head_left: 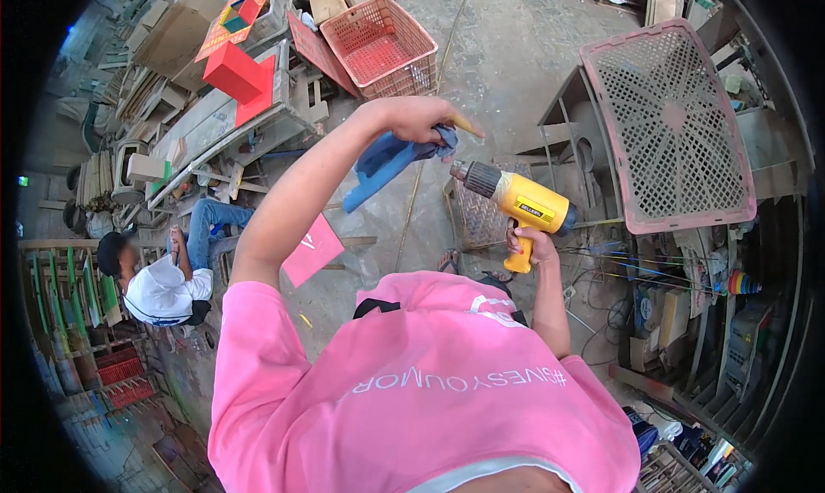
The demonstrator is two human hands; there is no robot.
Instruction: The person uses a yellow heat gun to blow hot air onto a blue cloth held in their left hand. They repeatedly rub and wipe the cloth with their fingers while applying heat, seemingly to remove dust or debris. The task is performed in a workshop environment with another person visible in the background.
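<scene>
My right hand (539, 245) is wrapped round the handle of a yellow heat gun (526, 202). Its dark nozzle points up and left, towards the blue things at my other hand. My left hand (421, 119) is raised, with its fingers closed on a crumpled grey-blue cloth (436, 144) and one finger stretched out to the right. A flat blue piece (378, 182) hangs beside the cloth, under the wrist. How it is held is hidden by the hand. A gap separates the nozzle from the cloth.
A pink-rimmed grey mesh crate (670, 128) stands on the right. Ahead are a red plastic basket (378, 46) and a bench with a red block-shaped piece (245, 80). A pink panel (313, 251) lies below my left arm. Another person (163, 282) sits at the left.
</scene>
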